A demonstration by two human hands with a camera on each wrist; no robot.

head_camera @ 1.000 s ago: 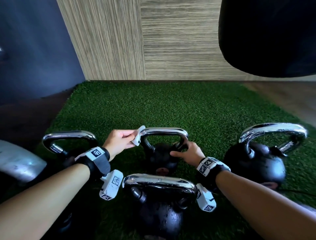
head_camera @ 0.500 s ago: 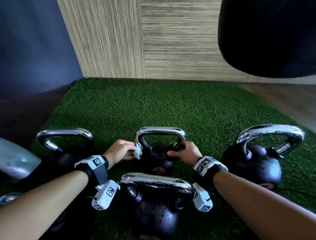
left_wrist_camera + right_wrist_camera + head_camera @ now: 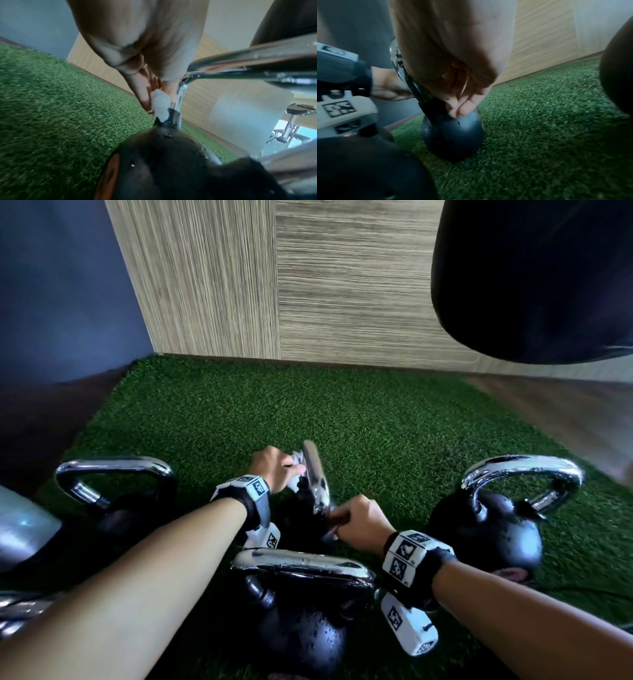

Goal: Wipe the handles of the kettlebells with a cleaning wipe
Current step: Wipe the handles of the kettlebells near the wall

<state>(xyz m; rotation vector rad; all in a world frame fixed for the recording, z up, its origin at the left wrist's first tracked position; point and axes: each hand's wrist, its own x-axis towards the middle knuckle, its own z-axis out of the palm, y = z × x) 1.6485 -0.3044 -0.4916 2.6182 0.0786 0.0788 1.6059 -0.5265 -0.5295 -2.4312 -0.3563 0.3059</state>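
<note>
The small black kettlebell (image 3: 301, 518) stands mid-turf, its chrome handle (image 3: 315, 481) turned edge-on to me. My left hand (image 3: 274, 470) pinches a crumpled white wipe (image 3: 297, 460) against the far left leg of that handle. In the left wrist view the wipe (image 3: 160, 104) sits low on the chrome leg (image 3: 181, 92), just above the black ball (image 3: 171, 155). My right hand (image 3: 359, 522) grips the near leg of the handle. In the right wrist view its fingertips (image 3: 460, 108) curl in where the handle meets the ball (image 3: 453, 135).
Three more chrome-handled kettlebells stand around: one left (image 3: 116, 474), one close in front (image 3: 301, 570), one right (image 3: 489, 525). A black punching bag (image 3: 531, 275) hangs at upper right. A grey object (image 3: 20, 529) lies at far left. Green turf (image 3: 342, 412) reaches the wood-panelled wall.
The middle kettlebell has turned about a quarter turn, its handle now edge-on. My left hand went to the far side with the wipe; my right hand came nearer.
</note>
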